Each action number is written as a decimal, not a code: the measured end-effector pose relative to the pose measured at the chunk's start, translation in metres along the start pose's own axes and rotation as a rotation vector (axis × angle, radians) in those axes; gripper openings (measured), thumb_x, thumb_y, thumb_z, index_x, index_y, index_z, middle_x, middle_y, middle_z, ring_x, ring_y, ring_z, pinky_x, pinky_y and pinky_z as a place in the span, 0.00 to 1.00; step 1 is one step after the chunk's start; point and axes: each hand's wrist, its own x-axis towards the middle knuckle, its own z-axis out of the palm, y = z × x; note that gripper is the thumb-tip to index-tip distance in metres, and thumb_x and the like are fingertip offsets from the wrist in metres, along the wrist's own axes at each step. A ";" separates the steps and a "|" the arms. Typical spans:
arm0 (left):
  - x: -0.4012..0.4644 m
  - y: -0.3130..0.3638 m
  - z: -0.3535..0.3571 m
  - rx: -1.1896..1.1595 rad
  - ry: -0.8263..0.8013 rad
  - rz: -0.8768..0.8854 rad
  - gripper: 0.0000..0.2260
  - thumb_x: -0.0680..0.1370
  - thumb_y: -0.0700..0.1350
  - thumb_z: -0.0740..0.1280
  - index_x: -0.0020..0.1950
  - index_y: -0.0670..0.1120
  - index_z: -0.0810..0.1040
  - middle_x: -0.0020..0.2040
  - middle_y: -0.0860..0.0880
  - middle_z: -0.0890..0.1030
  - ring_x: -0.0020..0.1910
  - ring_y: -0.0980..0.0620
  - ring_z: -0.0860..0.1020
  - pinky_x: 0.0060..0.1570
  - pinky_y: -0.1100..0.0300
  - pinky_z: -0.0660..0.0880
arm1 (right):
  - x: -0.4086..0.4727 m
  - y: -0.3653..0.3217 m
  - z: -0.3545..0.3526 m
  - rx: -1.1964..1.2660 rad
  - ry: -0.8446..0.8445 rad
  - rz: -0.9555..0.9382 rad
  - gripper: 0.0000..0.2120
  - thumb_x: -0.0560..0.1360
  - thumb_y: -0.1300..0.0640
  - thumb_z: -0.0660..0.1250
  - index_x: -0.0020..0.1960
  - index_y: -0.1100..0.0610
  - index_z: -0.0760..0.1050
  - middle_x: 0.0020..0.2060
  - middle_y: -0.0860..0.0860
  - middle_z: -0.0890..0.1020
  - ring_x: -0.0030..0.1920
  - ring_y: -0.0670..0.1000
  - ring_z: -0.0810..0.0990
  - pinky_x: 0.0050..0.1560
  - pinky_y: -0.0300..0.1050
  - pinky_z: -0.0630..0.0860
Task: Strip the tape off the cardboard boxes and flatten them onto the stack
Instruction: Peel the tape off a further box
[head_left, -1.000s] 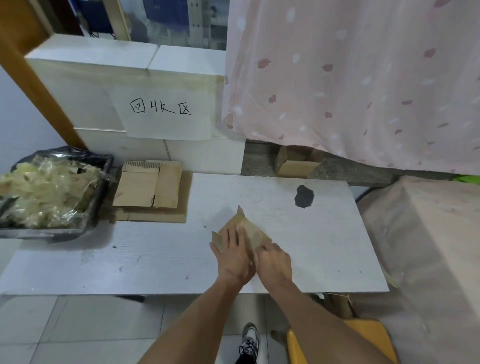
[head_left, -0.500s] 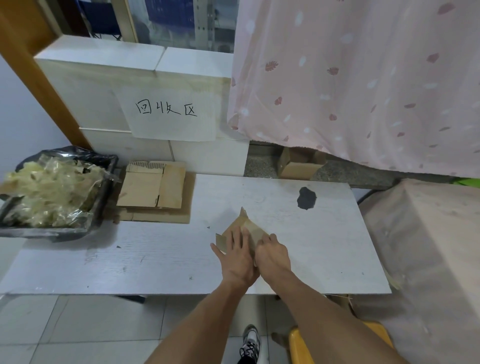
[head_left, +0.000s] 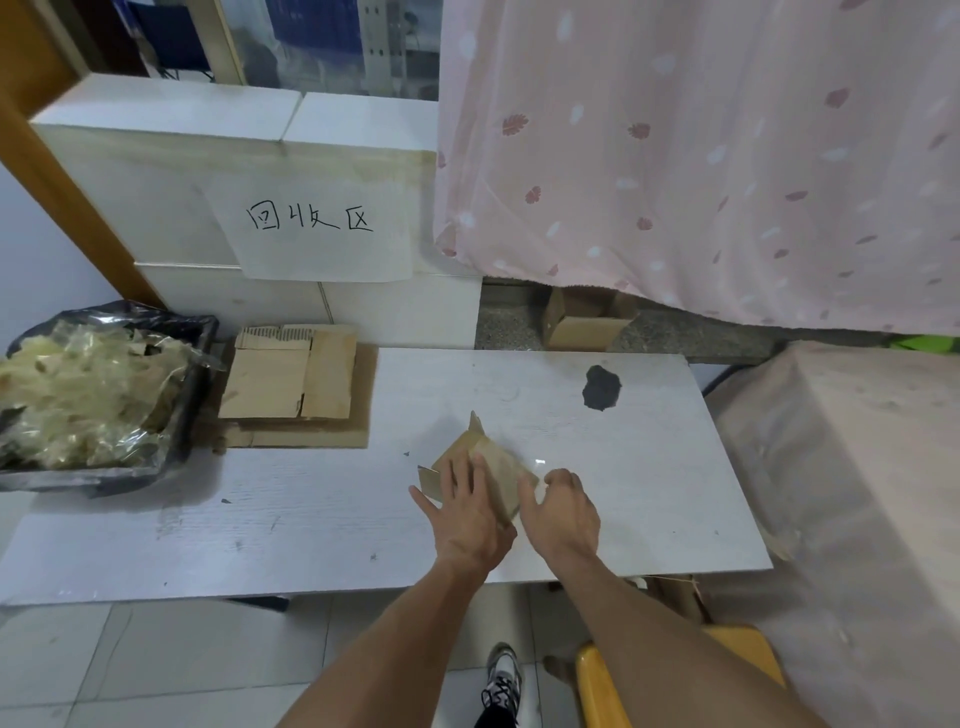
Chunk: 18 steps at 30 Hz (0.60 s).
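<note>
Small cardboard box (head_left: 480, 467) lies near the front middle of the white table (head_left: 291, 514), mostly collapsed, one flap corner poking up. Left hand (head_left: 470, 512) flat on it, fingers straight, pressing. Right hand (head_left: 563, 506) has shifted from half a second ago: then pressed beside the left, now at the right edge, fingers curled, apparently pinching a clear tape strip; exact hold unclear. Likely tape stripping underway. Flattened stack (head_left: 298, 387) well apart at far left, beside tape-filled bin (head_left: 195, 395).
</note>
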 end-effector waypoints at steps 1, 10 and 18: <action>0.000 0.001 0.000 0.004 0.003 -0.003 0.44 0.74 0.65 0.63 0.79 0.47 0.45 0.80 0.47 0.43 0.79 0.45 0.41 0.68 0.26 0.45 | -0.002 -0.004 0.002 0.026 -0.034 0.001 0.22 0.77 0.38 0.60 0.57 0.56 0.73 0.53 0.50 0.77 0.53 0.55 0.78 0.51 0.47 0.74; -0.003 0.002 -0.007 0.097 0.030 -0.063 0.47 0.70 0.74 0.59 0.77 0.46 0.48 0.77 0.45 0.50 0.77 0.42 0.49 0.66 0.23 0.45 | 0.009 -0.004 0.015 0.172 -0.011 0.120 0.11 0.79 0.51 0.64 0.49 0.57 0.80 0.56 0.52 0.76 0.58 0.55 0.69 0.50 0.49 0.75; 0.012 -0.011 -0.035 0.056 0.047 -0.133 0.38 0.76 0.71 0.51 0.77 0.48 0.52 0.68 0.42 0.67 0.68 0.38 0.69 0.69 0.29 0.49 | 0.024 0.011 0.001 0.338 0.173 0.360 0.12 0.79 0.51 0.66 0.50 0.60 0.81 0.54 0.57 0.77 0.56 0.61 0.72 0.50 0.54 0.75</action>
